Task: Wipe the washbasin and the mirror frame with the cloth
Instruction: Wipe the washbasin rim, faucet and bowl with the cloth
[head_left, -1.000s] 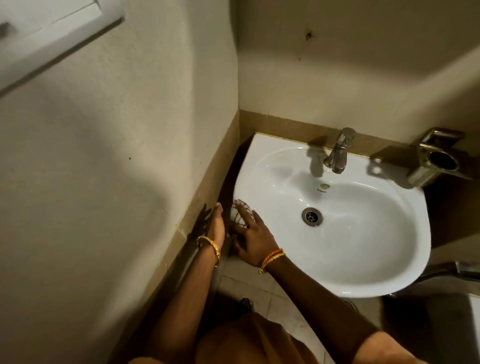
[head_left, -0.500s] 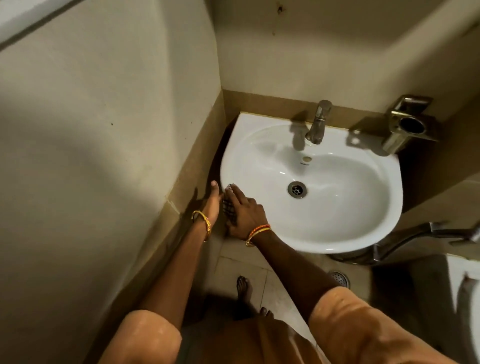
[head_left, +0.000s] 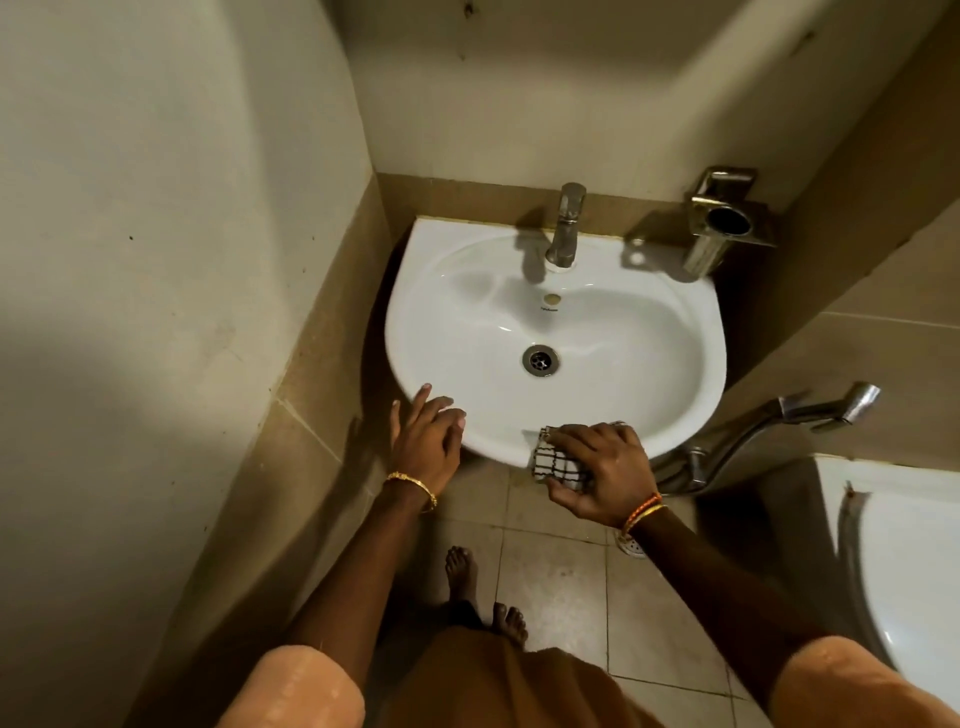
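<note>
Washbasin (head_left: 597, 322) center frame; right hand (head_left: 605, 480) clutches checked cloth (head_left: 558, 464) on front rim, left hand (head_left: 428, 441) loose, fingers on lower-left rim.

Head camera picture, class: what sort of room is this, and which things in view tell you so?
Most likely a small bathroom or toilet room: a white washbasin with a metal tap fixed in a tiled corner, and a hand sprayer on a hose beside it.

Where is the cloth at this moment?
In the head view, the checked cloth is pressed under the right hand against the washbasin's front rim, right of the left hand and below the drain.
</note>
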